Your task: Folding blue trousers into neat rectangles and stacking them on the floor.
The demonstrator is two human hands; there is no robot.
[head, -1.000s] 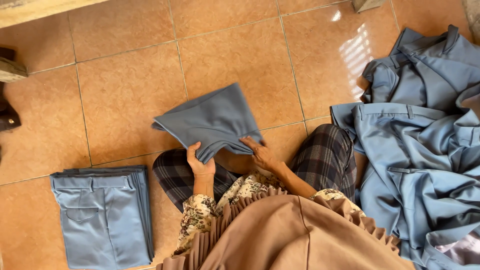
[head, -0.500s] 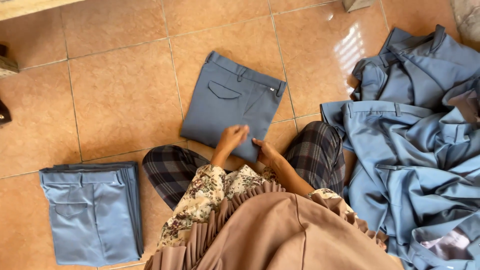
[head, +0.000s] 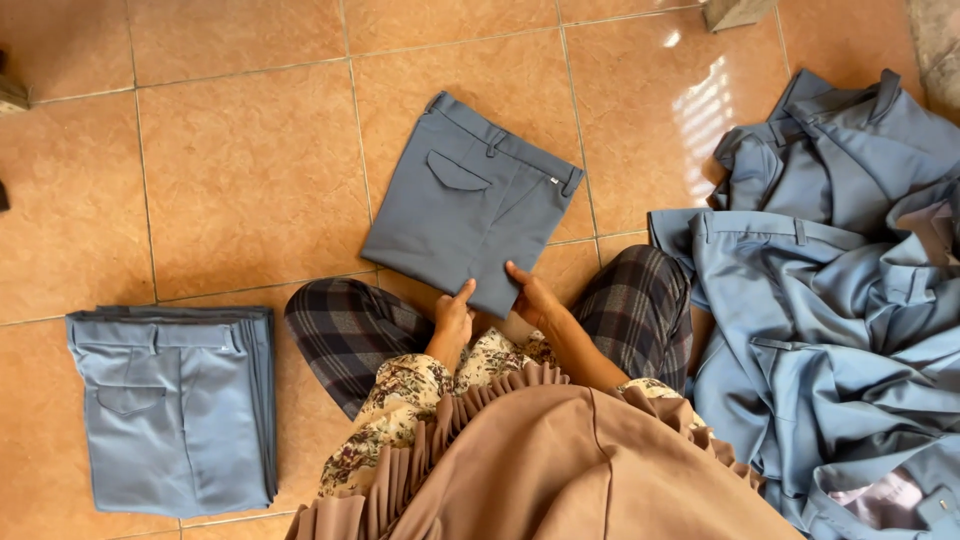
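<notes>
Folded trousers point(head: 470, 205), grey-blue, lie flat on the tiled floor point(head: 250, 170) just in front of the person's knees, waistband and back pocket facing up; both hands rest on the near edge, gripping nothing; left hand point(head: 453, 318) loosely curled, index finger pointing onto the hem; right hand point(head: 532, 295) spread fairly wide, thumb and fingertips pressing the cloth, probably to flatten the fold and square the edge; person sits cross-legged in plaid trousers point(head: 350, 335) and a floral sleeve, so the piece sits within easy reach; to the person's left, well apart, a neat stack of folded trousers point(head: 170, 405) of the same cloth, edges aligned; to the right, touching the knee, a loose heap of unfolded trousers point(head: 840, 300), crumpled and overlapping.
</notes>
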